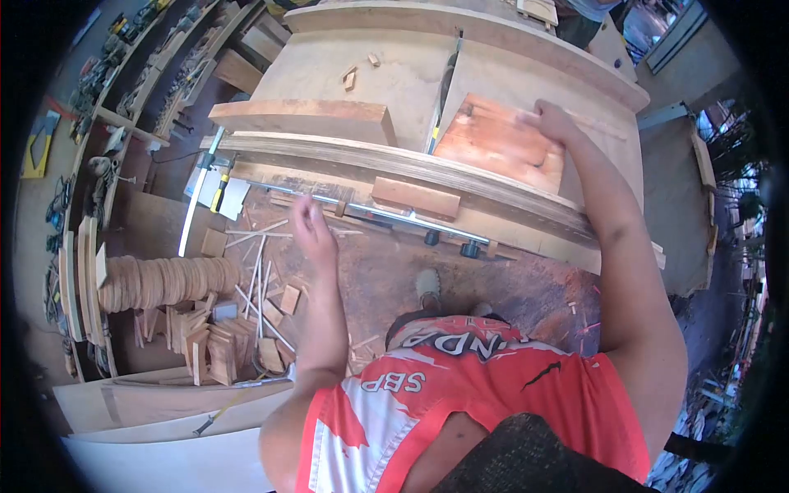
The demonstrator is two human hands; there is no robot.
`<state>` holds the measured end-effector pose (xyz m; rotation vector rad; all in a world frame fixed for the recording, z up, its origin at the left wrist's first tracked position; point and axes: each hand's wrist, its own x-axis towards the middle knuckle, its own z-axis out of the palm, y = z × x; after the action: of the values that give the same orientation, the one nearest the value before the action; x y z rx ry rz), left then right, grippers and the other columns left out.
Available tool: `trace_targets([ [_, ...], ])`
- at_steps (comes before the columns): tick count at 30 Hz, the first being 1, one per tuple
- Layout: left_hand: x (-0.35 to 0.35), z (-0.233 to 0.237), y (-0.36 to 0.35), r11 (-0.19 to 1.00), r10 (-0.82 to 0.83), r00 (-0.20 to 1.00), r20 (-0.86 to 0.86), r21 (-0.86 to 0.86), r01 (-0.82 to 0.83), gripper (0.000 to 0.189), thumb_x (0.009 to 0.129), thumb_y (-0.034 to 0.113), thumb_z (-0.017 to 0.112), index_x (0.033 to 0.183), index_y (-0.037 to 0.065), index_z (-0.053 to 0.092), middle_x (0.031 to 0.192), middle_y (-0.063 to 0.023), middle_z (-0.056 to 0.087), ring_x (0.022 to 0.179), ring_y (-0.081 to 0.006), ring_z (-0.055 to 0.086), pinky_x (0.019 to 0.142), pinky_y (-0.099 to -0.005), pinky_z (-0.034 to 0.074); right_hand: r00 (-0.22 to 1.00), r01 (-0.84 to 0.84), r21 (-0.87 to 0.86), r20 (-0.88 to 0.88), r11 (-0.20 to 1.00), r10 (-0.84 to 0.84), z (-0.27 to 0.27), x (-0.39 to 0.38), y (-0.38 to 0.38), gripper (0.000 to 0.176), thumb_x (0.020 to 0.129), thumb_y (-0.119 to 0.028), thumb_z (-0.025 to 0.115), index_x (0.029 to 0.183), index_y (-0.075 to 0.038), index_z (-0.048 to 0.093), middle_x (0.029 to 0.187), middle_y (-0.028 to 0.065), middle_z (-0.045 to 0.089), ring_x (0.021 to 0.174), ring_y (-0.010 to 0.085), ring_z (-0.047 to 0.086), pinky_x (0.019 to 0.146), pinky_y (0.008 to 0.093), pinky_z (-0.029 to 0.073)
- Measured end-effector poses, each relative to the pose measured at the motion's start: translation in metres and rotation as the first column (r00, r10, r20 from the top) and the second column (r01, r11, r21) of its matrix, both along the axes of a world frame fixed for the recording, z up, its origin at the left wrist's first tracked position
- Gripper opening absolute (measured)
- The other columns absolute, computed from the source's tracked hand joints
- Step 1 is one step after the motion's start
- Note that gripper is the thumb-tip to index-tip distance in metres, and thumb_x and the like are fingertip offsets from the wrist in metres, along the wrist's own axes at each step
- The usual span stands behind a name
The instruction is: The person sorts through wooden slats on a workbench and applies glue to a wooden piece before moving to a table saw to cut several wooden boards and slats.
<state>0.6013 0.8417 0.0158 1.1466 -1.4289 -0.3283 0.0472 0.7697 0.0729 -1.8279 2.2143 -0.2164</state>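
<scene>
A reddish wooden board [500, 146] lies flat on the table saw's pale top [362, 57], right of the dark blade slot. My right hand [549, 123] is over the board's upper right edge, its fingers smeared by motion; whether it presses on the board I cannot tell. My left hand [312, 228] is raised in front of the table's near edge, beside the metal rail [362, 207], fingers apart and holding nothing. A thick wooden block [304, 120] stands behind the layered plywood fence [394, 164], and a smaller block [415, 199] sits in front of it.
Small offcuts [351, 80] lie on the tabletop. Floor at left holds scrap sticks [261, 287], stacked wood pieces [215, 349] and a row of round wooden discs [168, 282]. Tool shelves [140, 107] stand at upper left. Part of another person [579, 20] shows at the top right.
</scene>
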Motion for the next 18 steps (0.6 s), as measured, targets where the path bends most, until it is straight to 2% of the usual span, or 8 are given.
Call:
trace_targets([
  [3, -0.010, 0.079, -0.080, 0.976, 0.043, 0.977, 0.211, -0.216, 0.004, 0.028, 0.096, 0.012, 0.056, 0.119, -0.002, 0.062, 0.119, -0.0188, 0.064, 0.112, -0.0362, 0.058, 0.099, -0.0440, 0.044, 0.997, 0.067, 0.058, 0.036, 0.996, -0.069, 0.029, -0.014, 0.009, 0.074, 0.082, -0.072, 0.063, 0.099, -0.001, 0.073, 0.100, 0.0232, 0.071, 0.096, 0.0329, 0.068, 0.083, 0.0420, 0.051],
  [5, -0.010, 0.107, -0.136, 0.967, 0.118, 0.957, 0.267, -0.249, -0.050, 0.029, 0.095, 0.014, 0.059, 0.120, 0.000, 0.063, 0.119, -0.0178, 0.065, 0.113, -0.0364, 0.058, 0.099, -0.0448, 0.043, 0.981, 0.132, -0.277, -0.101, 0.952, -0.165, 0.009, -0.058, 0.026, 0.069, 0.082, -0.069, 0.065, 0.093, -0.002, 0.075, 0.089, 0.0205, 0.071, 0.085, 0.0292, 0.068, 0.077, 0.0414, 0.050],
  [8, -0.013, 0.119, -0.196, 0.970, 0.109, 0.944, 0.313, -0.242, -0.032, 0.029, 0.096, 0.024, 0.060, 0.112, 0.001, 0.069, 0.109, -0.0190, 0.069, 0.105, -0.0364, 0.063, 0.096, -0.0437, 0.046, 0.958, 0.263, -0.056, 0.130, 0.963, -0.254, 0.022, -0.114, 0.069, 0.073, 0.085, -0.067, 0.063, 0.104, 0.003, 0.073, 0.098, 0.0247, 0.072, 0.090, 0.0369, 0.069, 0.084, 0.0440, 0.051],
  [10, -0.023, 0.122, -0.210, 0.996, -0.062, 0.807, 0.588, 0.083, 0.016, 0.039, 0.098, 0.036, 0.056, 0.095, 0.001, 0.074, 0.090, -0.0211, 0.071, 0.092, -0.0382, 0.066, 0.089, -0.0430, 0.049, 0.944, 0.289, -0.049, 0.180, 0.956, -0.276, 0.004, -0.134, 0.085, 0.068, 0.087, -0.064, 0.063, 0.101, 0.002, 0.073, 0.096, 0.0236, 0.072, 0.088, 0.0362, 0.069, 0.083, 0.0440, 0.051],
  [12, -0.022, 0.121, -0.211, 0.981, -0.121, 0.783, 0.611, 0.196, -0.002, 0.052, 0.098, 0.043, 0.051, 0.081, 0.001, 0.075, 0.074, -0.0215, 0.068, 0.081, -0.0402, 0.067, 0.081, -0.0446, 0.049, 0.945, 0.308, -0.063, -0.095, 0.949, -0.313, -0.014, -0.144, 0.106, 0.050, 0.089, -0.050, 0.067, 0.097, -0.001, 0.070, 0.087, 0.0209, 0.070, 0.081, 0.0353, 0.068, 0.078, 0.0439, 0.050],
  [14, -0.015, 0.117, -0.219, 0.977, -0.126, 0.737, 0.664, 0.214, -0.025, 0.052, 0.098, 0.043, 0.051, 0.079, 0.000, 0.074, 0.073, -0.0207, 0.068, 0.077, -0.0400, 0.066, 0.076, -0.0469, 0.048, 0.951, 0.263, -0.145, 0.204, 0.954, -0.232, 0.010, -0.073, 0.139, 0.039, 0.087, -0.039, 0.072, 0.095, -0.001, 0.066, 0.087, 0.0200, 0.068, 0.081, 0.0341, 0.067, 0.076, 0.0442, 0.050],
  [15, -0.015, 0.117, -0.220, 0.989, -0.107, 0.707, 0.699, 0.148, 0.003, 0.053, 0.099, 0.042, 0.050, 0.078, 0.000, 0.074, 0.071, -0.0203, 0.068, 0.070, -0.0375, 0.066, 0.070, -0.0472, 0.047, 0.980, 0.089, -0.246, 0.195, 0.965, -0.041, 0.018, -0.044, 0.160, 0.038, 0.086, -0.034, 0.074, 0.101, 0.000, 0.066, 0.095, 0.0204, 0.068, 0.087, 0.0327, 0.066, 0.079, 0.0428, 0.050],
  [18, -0.017, 0.119, -0.217, 0.981, -0.135, 0.740, 0.659, 0.192, 0.007, 0.055, 0.100, 0.043, 0.049, 0.078, -0.001, 0.073, 0.065, -0.0184, 0.065, 0.064, -0.0341, 0.064, 0.066, -0.0459, 0.046, 0.961, -0.140, 0.024, 0.245, 0.990, 0.130, 0.027, 0.012, 0.226, 0.050, 0.076, -0.039, 0.079, 0.107, -0.001, 0.066, 0.104, 0.0218, 0.068, 0.099, 0.0357, 0.066, 0.083, 0.0443, 0.050],
])
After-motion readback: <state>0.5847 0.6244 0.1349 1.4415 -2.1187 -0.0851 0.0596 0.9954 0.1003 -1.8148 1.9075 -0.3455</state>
